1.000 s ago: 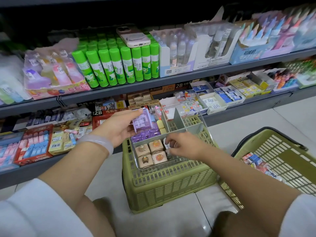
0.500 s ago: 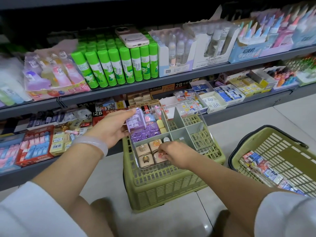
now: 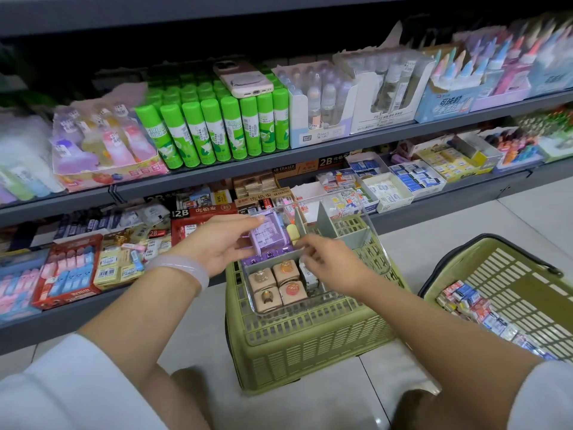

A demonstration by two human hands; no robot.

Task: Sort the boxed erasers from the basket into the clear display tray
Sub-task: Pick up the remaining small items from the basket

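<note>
A: Two hands over the clear plastic display tray (image 3: 376, 243), which sits on the upturned olive-green plastic basket (image 3: 310, 342). What differs from half a second back?

B: Right hand (image 3: 328, 262) has lifted off the tan boxed erasers (image 3: 277, 287) and moved up toward the grey divider (image 3: 325, 223). Fingers curled, tips pressed together near the divider edge; cannot tell if they pinch anything.

A: Left hand (image 3: 223, 243)?

B: Same spot. Thumb and fingers pinch the upright purple boxed eraser pack (image 3: 268, 238) in the tray's back-left compartment.

A: Tan ones?

B: Four now fully visible, two by two in the front-left compartment, with a white box (image 3: 308, 274) just beside them.

A: Source stock?

B: Small red-and-blue boxed erasers (image 3: 471, 302) lie in the second olive-green basket (image 3: 521, 274) on the floor at right, well apart from the tray.

A: Extras?

B: Pink phone (image 3: 243, 77) lying on the green glue sticks (image 3: 217, 131), upper shelf.
</note>
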